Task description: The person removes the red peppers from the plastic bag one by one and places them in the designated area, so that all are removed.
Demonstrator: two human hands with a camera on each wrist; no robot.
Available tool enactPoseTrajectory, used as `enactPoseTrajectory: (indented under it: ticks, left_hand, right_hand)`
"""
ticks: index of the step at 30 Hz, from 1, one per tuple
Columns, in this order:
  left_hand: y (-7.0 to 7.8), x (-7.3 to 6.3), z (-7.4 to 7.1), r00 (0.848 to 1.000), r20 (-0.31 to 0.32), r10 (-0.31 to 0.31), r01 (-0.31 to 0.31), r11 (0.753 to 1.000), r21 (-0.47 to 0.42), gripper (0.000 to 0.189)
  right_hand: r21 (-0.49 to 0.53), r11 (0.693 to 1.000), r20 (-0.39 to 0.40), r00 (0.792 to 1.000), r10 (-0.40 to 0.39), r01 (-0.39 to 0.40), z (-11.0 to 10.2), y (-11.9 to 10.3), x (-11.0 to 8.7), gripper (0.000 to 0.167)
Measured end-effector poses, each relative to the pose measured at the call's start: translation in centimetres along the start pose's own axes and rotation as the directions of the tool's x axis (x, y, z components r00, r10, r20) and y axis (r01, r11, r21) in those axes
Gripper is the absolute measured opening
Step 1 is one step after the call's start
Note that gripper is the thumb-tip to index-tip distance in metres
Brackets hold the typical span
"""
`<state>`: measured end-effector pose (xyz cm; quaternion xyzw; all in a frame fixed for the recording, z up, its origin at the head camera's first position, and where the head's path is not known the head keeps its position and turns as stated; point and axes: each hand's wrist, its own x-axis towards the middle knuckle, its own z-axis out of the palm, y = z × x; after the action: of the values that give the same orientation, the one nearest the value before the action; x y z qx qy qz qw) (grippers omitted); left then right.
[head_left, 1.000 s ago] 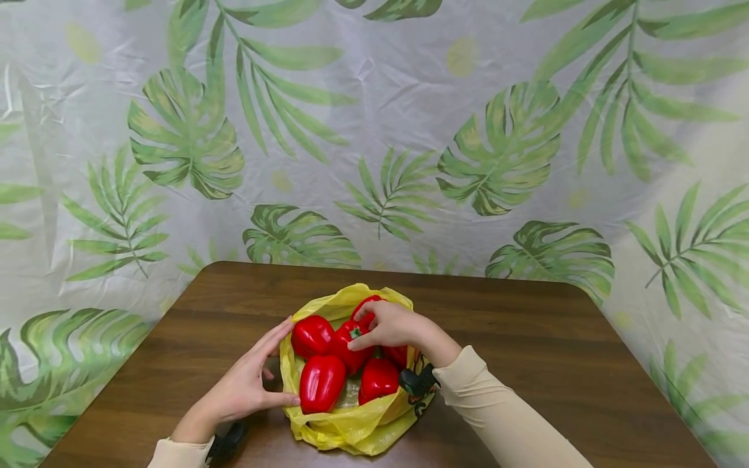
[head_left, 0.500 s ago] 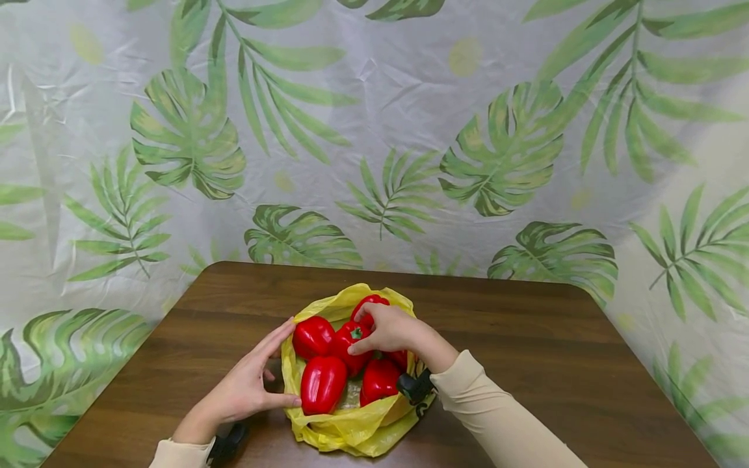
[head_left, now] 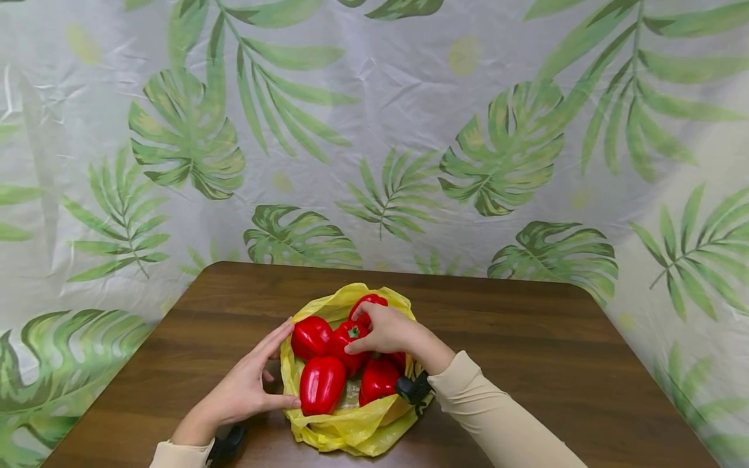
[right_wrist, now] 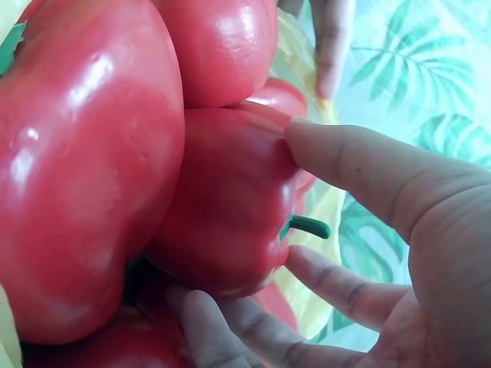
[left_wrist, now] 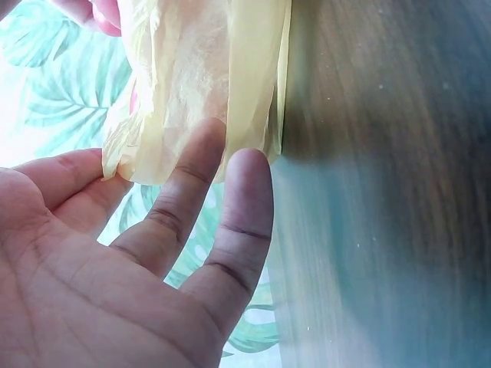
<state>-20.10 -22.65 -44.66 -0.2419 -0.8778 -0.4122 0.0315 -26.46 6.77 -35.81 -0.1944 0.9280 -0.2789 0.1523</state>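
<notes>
A yellow plastic bag (head_left: 357, 432) stands opened on the table, with several red bell peppers inside. My right hand (head_left: 389, 328) reaches in from the right and grips a bell pepper (head_left: 344, 354) with a green stem, thumb on one side and fingers on the other. In the right wrist view that bell pepper (right_wrist: 230, 199) lies against larger ones. At the bag's left side, my left hand (head_left: 248, 383) holds the rim, thumb at the near edge and fingertips at the far edge. In the left wrist view, two fingers (left_wrist: 249, 192) extend along the bag's outside.
Other bell peppers, one at the front left (head_left: 323, 385) and one at the front right (head_left: 379, 381), crowd the held one. The dark wooden table (head_left: 526, 338) extends around the bag. A leaf-patterned curtain (head_left: 398, 130) hangs behind it.
Both hands stay nearly in place. My right hand and wrist have shifted very slightly left, still on the same bell pepper.
</notes>
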Motion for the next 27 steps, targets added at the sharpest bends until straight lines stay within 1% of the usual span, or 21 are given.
enactPoseTrajectory:
  ticks: [9,15,21,27]
  left_hand:
    - [0.0,0.0,0.0,1.000,0.003,0.015,-0.015,1.000,0.000,0.119]
    - [0.1,-0.1,0.0,1.000,0.010,0.011,-0.011,1.000,-0.012,0.119]
    - [0.1,-0.1,0.1,1.000,0.009,0.015,-0.015,1.000,-0.007,0.119]
    - [0.2,-0.1,0.0,1.000,0.014,0.012,-0.012,1.000,-0.004,0.120]
  right_hand:
    - [0.011,1.000,-0.027,1.000,-0.001,0.001,-0.3,0.0,-0.1,0.050]
    - [0.015,0.999,-0.067,0.997,-0.034,0.036,-0.6,0.3,0.1,0.049]
    - [0.065,0.997,-0.087,0.995,-0.041,0.047,-1.2,0.3,0.1,0.049]
    - [0.125,0.991,-0.140,0.990,-0.023,0.041,-1.8,0.3,0.0,0.048]
